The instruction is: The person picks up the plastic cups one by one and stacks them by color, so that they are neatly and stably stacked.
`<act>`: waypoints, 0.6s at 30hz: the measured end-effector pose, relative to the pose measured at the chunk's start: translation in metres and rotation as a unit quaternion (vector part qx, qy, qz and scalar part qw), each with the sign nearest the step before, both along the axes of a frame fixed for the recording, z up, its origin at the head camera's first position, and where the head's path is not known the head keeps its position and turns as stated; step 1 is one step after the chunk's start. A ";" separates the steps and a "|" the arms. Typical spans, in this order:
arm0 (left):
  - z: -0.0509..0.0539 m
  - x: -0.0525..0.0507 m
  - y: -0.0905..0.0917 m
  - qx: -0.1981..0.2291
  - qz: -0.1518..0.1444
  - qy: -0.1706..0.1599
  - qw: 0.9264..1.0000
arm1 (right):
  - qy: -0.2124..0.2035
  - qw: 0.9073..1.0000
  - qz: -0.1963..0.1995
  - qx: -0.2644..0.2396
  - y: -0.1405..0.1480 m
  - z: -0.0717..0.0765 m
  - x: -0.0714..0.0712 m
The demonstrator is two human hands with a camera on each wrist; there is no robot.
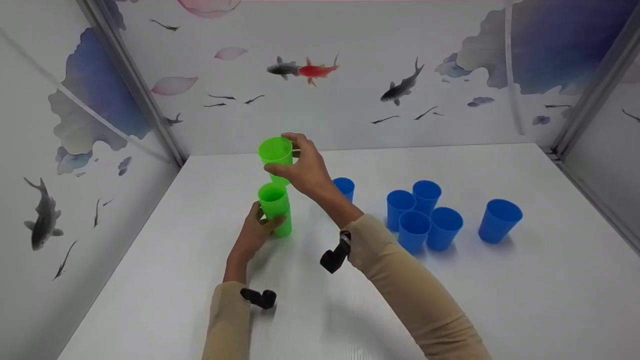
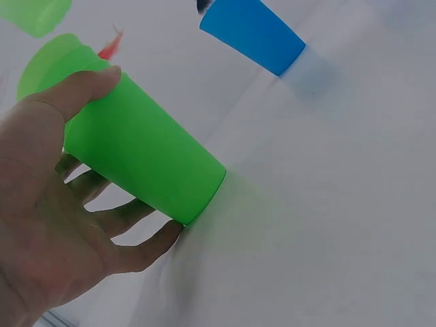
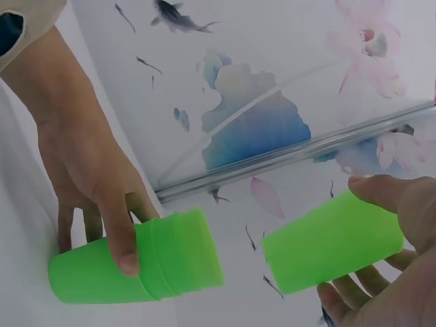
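Observation:
A nested stack of green cups (image 1: 282, 227) stands upright on the table, and my left hand (image 1: 254, 232) grips it from the left side, thumb across the front. In the left wrist view my left hand (image 2: 54, 204) curls round the stack (image 2: 146, 143). Above the stack, my right hand (image 1: 307, 167) holds another green cup (image 1: 276, 152) between thumb and fingers. The right wrist view shows a gap between this held cup (image 3: 334, 242) and the stack's rim (image 3: 204, 248), with my right hand (image 3: 402, 252) round the cup's far end.
Several blue cups stand on the white table (image 1: 310, 310): a close group (image 1: 414, 232) right of centre, one cup (image 1: 500, 221) farther right, and one (image 1: 344, 187) partly hidden behind my right forearm. Patterned walls (image 1: 350, 115) border the table's back and sides.

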State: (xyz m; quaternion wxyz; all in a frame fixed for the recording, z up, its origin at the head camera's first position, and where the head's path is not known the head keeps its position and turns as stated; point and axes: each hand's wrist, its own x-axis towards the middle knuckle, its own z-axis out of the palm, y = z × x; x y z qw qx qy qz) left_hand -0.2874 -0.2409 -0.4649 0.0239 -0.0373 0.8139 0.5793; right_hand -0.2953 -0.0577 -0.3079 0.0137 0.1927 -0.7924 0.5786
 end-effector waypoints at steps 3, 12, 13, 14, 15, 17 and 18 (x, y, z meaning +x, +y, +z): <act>0.001 -0.001 0.000 0.000 0.000 -0.006 1.000 | -0.004 1.000 0.013 0.007 -0.006 -0.005 -0.001; 0.002 0.000 0.001 -0.005 -0.004 -0.003 1.000 | 0.002 0.999 0.034 0.018 -0.020 -0.024 -0.002; 0.002 0.001 0.000 -0.009 -0.004 -0.001 1.000 | 0.002 0.999 0.035 0.019 -0.021 -0.026 -0.003; 0.003 0.001 0.001 -0.012 -0.003 -0.002 1.000 | 0.001 0.999 0.037 0.020 -0.021 -0.027 -0.004; 0.003 0.002 0.001 -0.015 -0.001 -0.003 1.000 | 0.001 0.999 0.037 0.023 -0.022 -0.029 -0.004; 0.004 0.002 0.001 -0.018 0.001 -0.005 1.000 | -0.003 0.999 0.038 0.027 -0.024 -0.032 -0.005; 0.005 0.003 0.001 -0.018 0.001 -0.005 1.000 | -0.005 0.999 0.038 0.029 -0.024 -0.034 -0.005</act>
